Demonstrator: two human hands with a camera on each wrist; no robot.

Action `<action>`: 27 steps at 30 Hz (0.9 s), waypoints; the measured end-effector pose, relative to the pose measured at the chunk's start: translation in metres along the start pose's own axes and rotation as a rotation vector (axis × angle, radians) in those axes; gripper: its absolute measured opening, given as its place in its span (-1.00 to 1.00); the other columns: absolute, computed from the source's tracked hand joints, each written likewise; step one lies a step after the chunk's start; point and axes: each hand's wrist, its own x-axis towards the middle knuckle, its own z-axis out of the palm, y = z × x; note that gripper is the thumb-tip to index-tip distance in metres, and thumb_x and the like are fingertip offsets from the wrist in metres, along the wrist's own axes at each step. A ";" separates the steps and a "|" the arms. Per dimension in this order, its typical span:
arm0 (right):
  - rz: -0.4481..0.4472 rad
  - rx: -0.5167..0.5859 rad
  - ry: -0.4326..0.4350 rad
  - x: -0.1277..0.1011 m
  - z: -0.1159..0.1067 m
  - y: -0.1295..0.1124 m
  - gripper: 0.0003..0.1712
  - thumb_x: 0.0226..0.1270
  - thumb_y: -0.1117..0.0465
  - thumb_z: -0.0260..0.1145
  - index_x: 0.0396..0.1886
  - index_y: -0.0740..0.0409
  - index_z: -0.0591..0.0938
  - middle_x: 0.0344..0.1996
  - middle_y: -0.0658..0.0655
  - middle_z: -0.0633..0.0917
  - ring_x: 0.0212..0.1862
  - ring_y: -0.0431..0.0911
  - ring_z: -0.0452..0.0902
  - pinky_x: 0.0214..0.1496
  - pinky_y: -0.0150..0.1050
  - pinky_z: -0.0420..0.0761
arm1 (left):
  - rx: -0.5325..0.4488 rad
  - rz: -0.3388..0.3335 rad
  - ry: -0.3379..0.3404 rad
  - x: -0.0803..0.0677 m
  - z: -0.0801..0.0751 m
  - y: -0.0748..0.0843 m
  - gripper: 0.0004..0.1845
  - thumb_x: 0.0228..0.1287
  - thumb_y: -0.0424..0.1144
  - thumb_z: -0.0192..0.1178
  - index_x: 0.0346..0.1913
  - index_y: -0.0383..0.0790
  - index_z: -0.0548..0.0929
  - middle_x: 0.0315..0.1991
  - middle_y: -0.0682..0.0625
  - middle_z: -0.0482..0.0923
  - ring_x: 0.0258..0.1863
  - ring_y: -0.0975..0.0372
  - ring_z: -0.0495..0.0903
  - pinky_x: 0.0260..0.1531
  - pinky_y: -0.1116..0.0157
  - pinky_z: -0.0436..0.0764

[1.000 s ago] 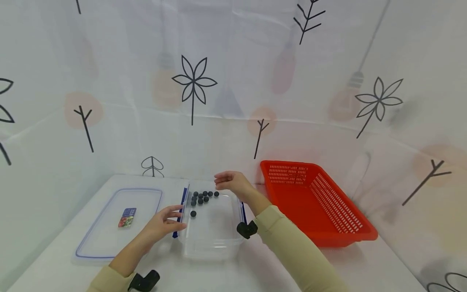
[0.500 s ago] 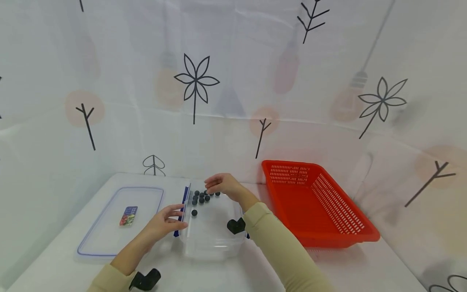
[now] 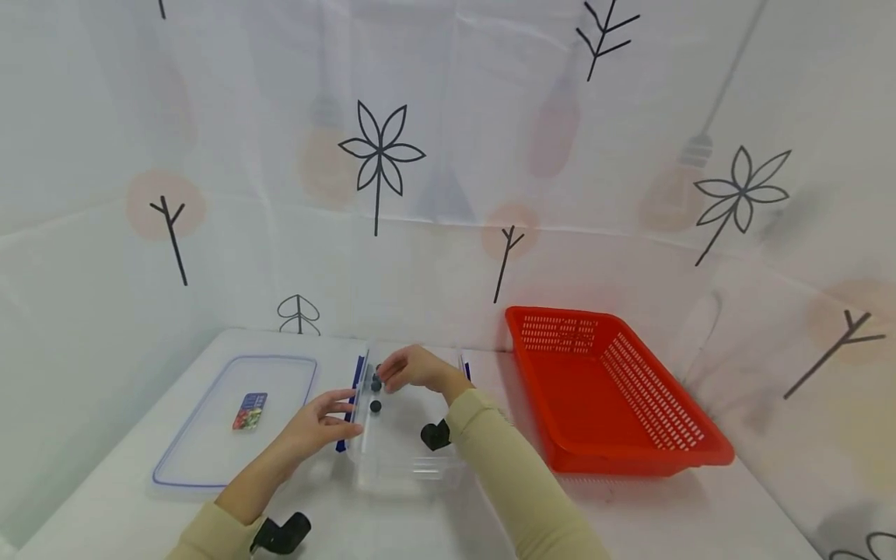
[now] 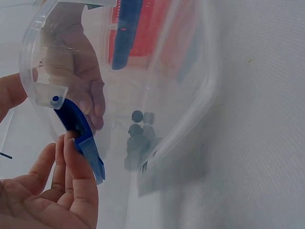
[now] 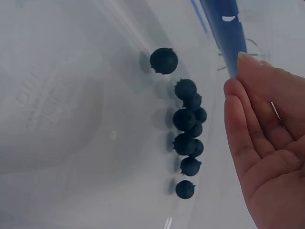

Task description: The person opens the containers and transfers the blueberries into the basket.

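A clear plastic box [image 3: 409, 428] with blue side latches stands in the middle of the table. Inside it, dark blueberries [image 5: 184, 119] lie clustered along one side, with one blueberry [image 5: 164, 61] a little apart. My left hand [image 3: 315, 426] is at the box's left side; the left wrist view has its fingertips against a hanging blue latch [image 4: 81, 125], fingers loosely bent. Over the box's far left part is my right hand [image 3: 418, 369], hiding most of the berries in the head view. Its thumb and fingers are loosely bent, and no berry shows between them in the right wrist view.
Left of the box lies a clear lid [image 3: 189, 443] with a blue seal and a colourful label [image 3: 250, 411]. To the right stands a red perforated plastic basket [image 3: 588, 404]. A printed white cloth [image 3: 448, 155] hangs behind the table.
My right hand has moved left and slightly nearer, from the box's far edge to above the blueberries. The left hand keeps its place at the box's side. The head view has shifted slightly.
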 end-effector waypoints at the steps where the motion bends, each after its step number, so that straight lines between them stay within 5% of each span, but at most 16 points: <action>1: 0.006 -0.027 -0.003 0.000 0.002 0.000 -0.65 0.00 0.53 0.37 -0.13 0.40 0.62 -0.25 0.22 0.67 -0.28 -0.13 0.57 -0.04 -0.23 0.52 | 0.000 0.000 -0.002 0.000 0.000 0.000 -0.18 -0.06 0.00 0.43 0.30 -0.11 0.35 0.13 -0.13 0.44 -0.08 0.14 0.52 -0.06 0.00 0.45; 14: 0.116 -0.191 0.023 0.009 0.020 0.007 -0.71 -0.03 0.49 0.41 -0.25 0.20 0.69 -0.38 0.03 0.65 -0.27 -0.15 0.53 0.09 -0.10 0.42 | 0.001 0.014 -0.002 0.000 -0.001 0.001 -0.20 -0.05 0.01 0.42 0.29 -0.09 0.36 0.13 -0.12 0.44 -0.06 0.14 0.51 -0.04 -0.01 0.44; 27: 0.147 -0.394 -0.045 0.022 0.023 0.014 -0.72 -0.04 0.42 0.44 -0.28 0.10 0.71 -0.41 -0.02 0.62 -0.29 -0.16 0.49 -0.10 -0.25 0.49 | 0.006 0.000 0.013 0.001 0.000 0.000 -0.22 -0.05 0.01 0.42 0.29 -0.05 0.37 0.13 -0.10 0.45 -0.06 0.14 0.52 -0.03 -0.06 0.43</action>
